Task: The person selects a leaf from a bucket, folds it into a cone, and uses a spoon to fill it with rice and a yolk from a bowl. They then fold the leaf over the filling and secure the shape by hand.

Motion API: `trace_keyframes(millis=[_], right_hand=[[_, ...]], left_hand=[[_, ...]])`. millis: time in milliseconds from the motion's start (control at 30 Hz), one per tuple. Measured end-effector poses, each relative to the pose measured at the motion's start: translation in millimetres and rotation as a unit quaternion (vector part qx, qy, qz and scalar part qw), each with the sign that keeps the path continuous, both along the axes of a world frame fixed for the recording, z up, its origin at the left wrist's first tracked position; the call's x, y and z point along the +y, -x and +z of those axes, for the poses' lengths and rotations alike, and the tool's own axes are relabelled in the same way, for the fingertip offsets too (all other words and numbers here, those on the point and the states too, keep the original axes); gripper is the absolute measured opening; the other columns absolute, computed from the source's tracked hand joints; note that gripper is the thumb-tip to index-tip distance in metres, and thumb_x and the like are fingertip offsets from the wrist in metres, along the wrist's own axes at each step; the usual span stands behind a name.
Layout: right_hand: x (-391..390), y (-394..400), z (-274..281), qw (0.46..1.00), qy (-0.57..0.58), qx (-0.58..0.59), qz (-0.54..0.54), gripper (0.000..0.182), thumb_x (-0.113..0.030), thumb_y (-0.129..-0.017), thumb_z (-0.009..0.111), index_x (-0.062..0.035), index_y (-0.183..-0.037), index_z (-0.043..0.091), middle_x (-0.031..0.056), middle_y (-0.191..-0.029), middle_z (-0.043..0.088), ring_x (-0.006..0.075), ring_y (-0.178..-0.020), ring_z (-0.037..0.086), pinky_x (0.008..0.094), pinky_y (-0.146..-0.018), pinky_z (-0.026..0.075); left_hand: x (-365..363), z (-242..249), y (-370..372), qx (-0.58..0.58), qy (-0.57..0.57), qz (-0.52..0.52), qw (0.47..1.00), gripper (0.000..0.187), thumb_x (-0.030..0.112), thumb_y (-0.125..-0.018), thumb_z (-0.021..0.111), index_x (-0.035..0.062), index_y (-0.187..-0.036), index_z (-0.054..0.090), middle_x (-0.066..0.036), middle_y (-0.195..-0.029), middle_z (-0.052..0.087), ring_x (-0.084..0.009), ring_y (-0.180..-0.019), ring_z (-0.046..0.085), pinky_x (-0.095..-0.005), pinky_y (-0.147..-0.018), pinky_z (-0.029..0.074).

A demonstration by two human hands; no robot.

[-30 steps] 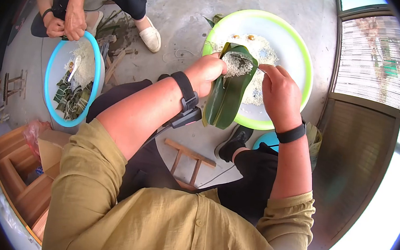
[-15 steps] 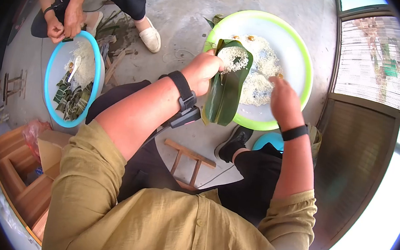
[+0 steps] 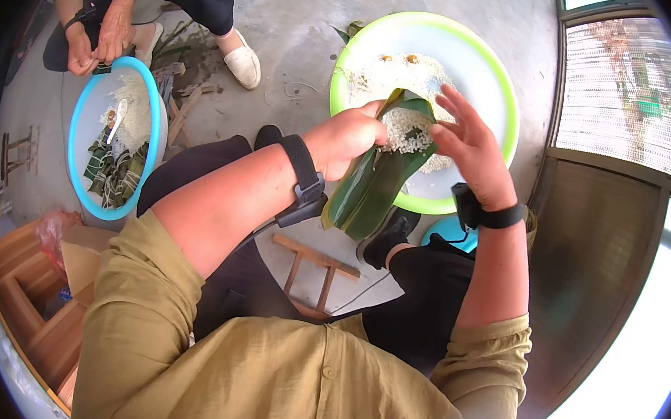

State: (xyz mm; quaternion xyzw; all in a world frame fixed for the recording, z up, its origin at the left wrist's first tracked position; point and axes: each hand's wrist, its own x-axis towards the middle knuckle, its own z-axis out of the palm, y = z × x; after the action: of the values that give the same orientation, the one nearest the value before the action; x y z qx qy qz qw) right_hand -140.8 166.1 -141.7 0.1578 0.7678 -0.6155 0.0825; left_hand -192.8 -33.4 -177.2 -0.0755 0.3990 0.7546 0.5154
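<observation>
My left hand (image 3: 347,140) is closed on the side of a long green leaf (image 3: 369,192), folded into a pocket at its upper end. White rice (image 3: 406,132) fills that pocket. At the pocket's right edge is my right hand (image 3: 472,150), fingers spread and raised, its thumb at the leaf; nothing shows in its palm. Behind both hands sits a large white basin with a green rim (image 3: 508,89), holding loose rice and a few small brown pieces (image 3: 411,59).
At the upper left, a co-worker's hands (image 3: 98,49) are over a blue-rimmed basin (image 3: 78,119) with rice, a white spoon (image 3: 118,120) and tied leaf bundles (image 3: 119,178). A wooden stool (image 3: 315,260) stands below my arms. Window frame at right.
My right hand has come from over the basin's rice to the leaf, and its fingers have spread. The leaf has tilted, its lower end swinging left and down.
</observation>
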Motion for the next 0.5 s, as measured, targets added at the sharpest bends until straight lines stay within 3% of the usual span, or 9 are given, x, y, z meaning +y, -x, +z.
trace_keyframes(millis=[133,367,500], right_hand=[[-12,5,2,0.954,-0.232,0.098,0.164,0.058,-0.001,-0.081,0.054,-0.0039,-0.138,0.051,0.0242,-0.129,0.059,0.0367,-0.118,0.058,0.0384,-0.1,0.046],[-14,11,-4,0.928,-0.275,0.14,0.21,0.049,0.004,-0.081,0.047,-0.003,-0.128,0.059,0.0194,-0.127,0.062,0.0371,-0.116,0.058,0.0405,-0.1,0.047],[-14,11,-7,0.934,-0.267,0.086,0.221,0.037,0.001,-0.083,0.047,-0.0014,-0.114,0.067,0.0176,-0.117,0.066,0.0355,-0.108,0.062,0.0398,-0.096,0.048]], left_hand=[[2,2,-7,0.007,-0.016,-0.033,0.999,0.067,-0.011,-0.084,0.036,0.0059,-0.149,0.032,-0.013,-0.132,0.052,-0.0201,-0.115,0.058,-0.0353,-0.099,0.049],[9,-10,-16,0.212,0.058,-0.124,0.968,0.074,-0.014,-0.082,0.035,0.0048,-0.153,0.025,-0.014,-0.145,0.044,-0.0216,-0.132,0.047,-0.0332,-0.109,0.04],[8,-8,-17,0.209,0.067,-0.142,0.965,0.075,-0.013,-0.083,0.036,0.0047,-0.154,0.023,-0.015,-0.146,0.043,-0.0203,-0.133,0.046,-0.0327,-0.109,0.04]])
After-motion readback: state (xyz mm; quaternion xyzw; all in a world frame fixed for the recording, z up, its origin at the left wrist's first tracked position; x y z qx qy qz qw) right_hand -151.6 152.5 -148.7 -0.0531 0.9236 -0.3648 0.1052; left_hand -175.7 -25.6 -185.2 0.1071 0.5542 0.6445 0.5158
